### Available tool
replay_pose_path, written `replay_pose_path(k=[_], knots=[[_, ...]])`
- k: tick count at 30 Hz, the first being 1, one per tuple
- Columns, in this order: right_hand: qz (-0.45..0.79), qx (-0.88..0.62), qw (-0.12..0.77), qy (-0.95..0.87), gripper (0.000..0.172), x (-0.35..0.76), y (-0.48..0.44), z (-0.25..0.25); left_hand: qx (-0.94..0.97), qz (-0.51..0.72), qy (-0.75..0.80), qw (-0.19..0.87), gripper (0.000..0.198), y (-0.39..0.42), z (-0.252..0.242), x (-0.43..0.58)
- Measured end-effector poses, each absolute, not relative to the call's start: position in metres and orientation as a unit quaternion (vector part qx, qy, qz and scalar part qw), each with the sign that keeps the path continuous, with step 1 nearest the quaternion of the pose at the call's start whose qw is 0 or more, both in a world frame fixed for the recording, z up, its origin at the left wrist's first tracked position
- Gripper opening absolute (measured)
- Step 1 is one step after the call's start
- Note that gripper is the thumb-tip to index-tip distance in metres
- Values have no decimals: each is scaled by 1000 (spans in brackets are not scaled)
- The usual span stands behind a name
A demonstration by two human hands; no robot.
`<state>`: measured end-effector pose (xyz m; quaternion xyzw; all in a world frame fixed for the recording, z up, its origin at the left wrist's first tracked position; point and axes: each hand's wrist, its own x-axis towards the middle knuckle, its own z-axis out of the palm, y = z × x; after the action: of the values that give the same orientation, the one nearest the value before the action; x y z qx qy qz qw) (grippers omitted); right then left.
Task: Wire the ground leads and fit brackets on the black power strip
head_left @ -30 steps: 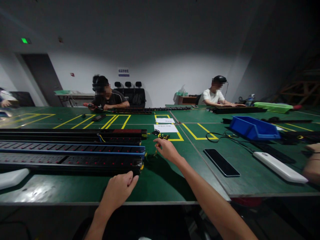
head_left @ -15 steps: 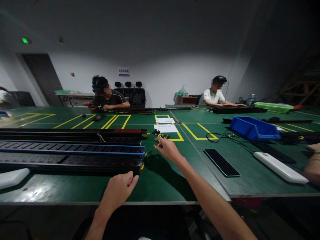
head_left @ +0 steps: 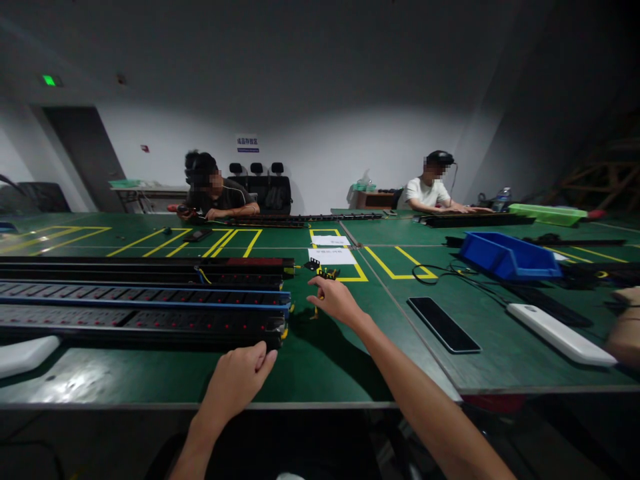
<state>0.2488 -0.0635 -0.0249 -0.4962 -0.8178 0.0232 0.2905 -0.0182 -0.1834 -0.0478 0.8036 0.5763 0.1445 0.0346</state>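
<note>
My left hand (head_left: pixel 241 377) rests closed near the table's front edge, just below the end of the nearest long black power strip (head_left: pixel 200 325). Its fingers are curled under, so anything inside them is hidden. Right of the strip ends, my right hand (head_left: pixel 336 299) is bent over the table with thumb and fingers drawn together. A small yellow piece (head_left: pixel 315 313) shows just under its fingertips; its exact kind is too small to tell. Small black and yellow parts (head_left: pixel 327 274) lie right behind this hand. Another strip, edged in blue (head_left: pixel 150 297), lies alongside the nearest one.
A dark phone (head_left: pixel 443 325), a white device (head_left: pixel 560 335) and a blue bin (head_left: pixel 507 257) with a black cable (head_left: pixel 435 267) lie to the right. White paper labels (head_left: pixel 331 257) lie ahead. Two people sit across the green table (head_left: pixel 350 390); another person's arm (head_left: pixel 625 327) shows at right.
My right hand's fingers have shifted slightly, and the yellow piece now shows lower, below the fingertips. My left hand has stayed where it was.
</note>
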Motion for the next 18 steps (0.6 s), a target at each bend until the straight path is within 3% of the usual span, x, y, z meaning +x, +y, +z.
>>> replay_pose_path(k=[10, 18], knots=[[86, -479, 330, -809, 49, 251, -54, -34, 802, 135, 581, 37, 38, -183, -46, -18], [61, -448, 341, -825, 53, 253, -53, -37, 803, 137, 579, 30, 38, -183, -46, -17]])
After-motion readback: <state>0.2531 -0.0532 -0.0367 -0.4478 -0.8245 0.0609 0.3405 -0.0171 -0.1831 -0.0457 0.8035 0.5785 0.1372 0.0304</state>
